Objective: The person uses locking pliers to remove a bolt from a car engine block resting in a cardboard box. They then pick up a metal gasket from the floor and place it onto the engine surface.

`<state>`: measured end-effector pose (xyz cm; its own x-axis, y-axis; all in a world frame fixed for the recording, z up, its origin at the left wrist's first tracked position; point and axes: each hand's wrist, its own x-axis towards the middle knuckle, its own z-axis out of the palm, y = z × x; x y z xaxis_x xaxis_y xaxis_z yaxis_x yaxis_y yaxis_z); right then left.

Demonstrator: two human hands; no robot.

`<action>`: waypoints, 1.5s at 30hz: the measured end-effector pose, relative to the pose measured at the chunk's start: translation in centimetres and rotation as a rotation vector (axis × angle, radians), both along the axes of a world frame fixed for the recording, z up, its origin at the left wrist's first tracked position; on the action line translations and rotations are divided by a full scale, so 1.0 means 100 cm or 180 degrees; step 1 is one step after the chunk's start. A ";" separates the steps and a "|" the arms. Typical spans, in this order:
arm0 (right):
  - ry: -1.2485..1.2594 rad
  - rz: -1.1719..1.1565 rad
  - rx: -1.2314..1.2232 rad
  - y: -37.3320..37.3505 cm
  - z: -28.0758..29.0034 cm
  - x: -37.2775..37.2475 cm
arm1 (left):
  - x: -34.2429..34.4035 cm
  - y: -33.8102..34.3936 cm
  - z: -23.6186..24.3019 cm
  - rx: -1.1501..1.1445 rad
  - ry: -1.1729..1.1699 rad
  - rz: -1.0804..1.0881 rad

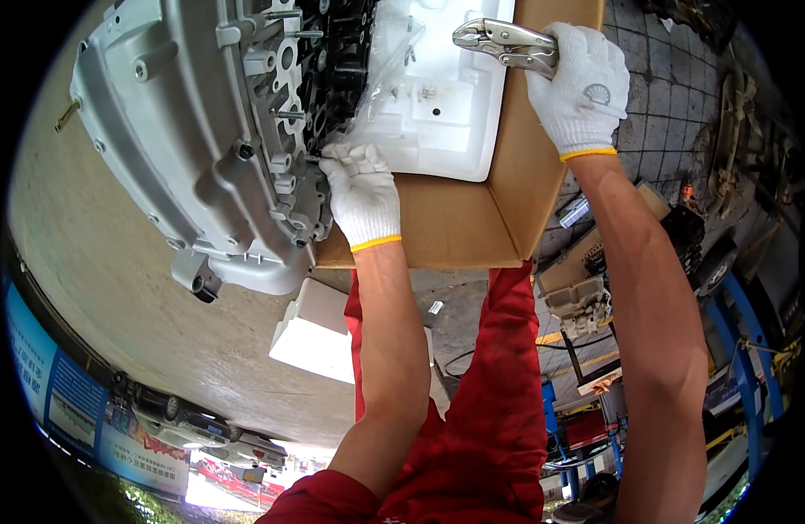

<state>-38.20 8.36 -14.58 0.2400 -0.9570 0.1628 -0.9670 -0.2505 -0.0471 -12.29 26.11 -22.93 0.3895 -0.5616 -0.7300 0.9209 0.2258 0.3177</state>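
Observation:
My left hand [361, 188], in a white knit glove with a yellow cuff, has its fingertips pinched on a small dark bolt at the edge of a large silver cast-metal engine part [180, 131]. My right hand [581, 83], gloved the same way, grips the handles of silver locking pliers [498, 42] above an open cardboard box [472, 223]. Inside the box lies a white plastic tray [437, 105] with small fasteners under clear film. The black inner face of the engine part [333, 61] carries several studs.
A white foam block [315, 336] lies on the concrete floor below the box. My red trouser legs [490, 410] fill the lower middle. At the right stand blue metal racks [734, 349], boxes and loose engine parts [581, 310]. Parked cars [184, 424] show at lower left.

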 end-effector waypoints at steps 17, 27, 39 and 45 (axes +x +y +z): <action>-0.0037 0.0059 -0.0090 -0.001 -0.004 -0.003 | -0.004 0.000 0.001 0.0273 -0.0279 -0.0122; -0.0026 0.0057 -0.0114 0.000 -0.003 -0.002 | 0.002 0.005 -0.008 -0.0049 0.0026 -0.0017; 0.0068 0.0006 -0.0088 0.001 -0.001 -0.003 | 0.003 0.003 -0.004 0.0139 0.0131 0.0011; 0.0054 0.0014 -0.0112 0.001 -0.002 -0.005 | 0.003 0.003 -0.004 0.0221 0.0135 0.0004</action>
<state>-38.72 8.43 -14.76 0.2474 -0.9497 0.1922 -0.9664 -0.2561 -0.0219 -11.96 26.43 -23.37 0.3581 -0.5084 -0.7831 0.9336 0.2058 0.2933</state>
